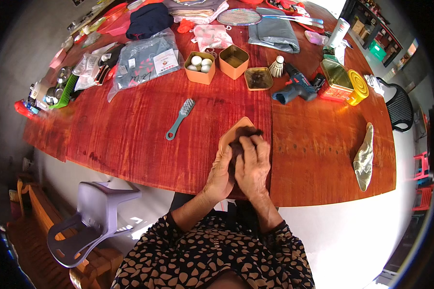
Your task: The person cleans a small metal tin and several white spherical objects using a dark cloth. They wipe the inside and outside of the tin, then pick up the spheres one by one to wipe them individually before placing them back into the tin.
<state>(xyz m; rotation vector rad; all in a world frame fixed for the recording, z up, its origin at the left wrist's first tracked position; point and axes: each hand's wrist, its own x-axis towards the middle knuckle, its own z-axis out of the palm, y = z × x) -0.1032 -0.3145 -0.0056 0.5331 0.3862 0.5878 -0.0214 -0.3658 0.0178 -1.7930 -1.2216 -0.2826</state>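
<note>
Close to the table's near edge, my left hand [219, 174] is closed around an orange square-sided container [233, 135] tilted toward me. My right hand [253, 164] presses bent fingers onto a dark, soft-looking clump [250, 131] at the container's mouth. What the clump is made of cannot be told, and my fingers cover part of it. To the left lies a grey-green scrubbing brush [183, 115], bristles up. Beyond my hands stand an orange box [193, 76] with several white balls or eggs, another orange box [233, 72], and a low square container [259, 88] with dark bits inside.
At the back right are a shuttlecock [277, 68], a cordless drill [300, 83], a red tin [331, 91] and a yellow round lid [357, 88]. A plastic bag [147, 60] lies back left, a racket [238, 18] behind. A shiny packet [364, 159] rests right.
</note>
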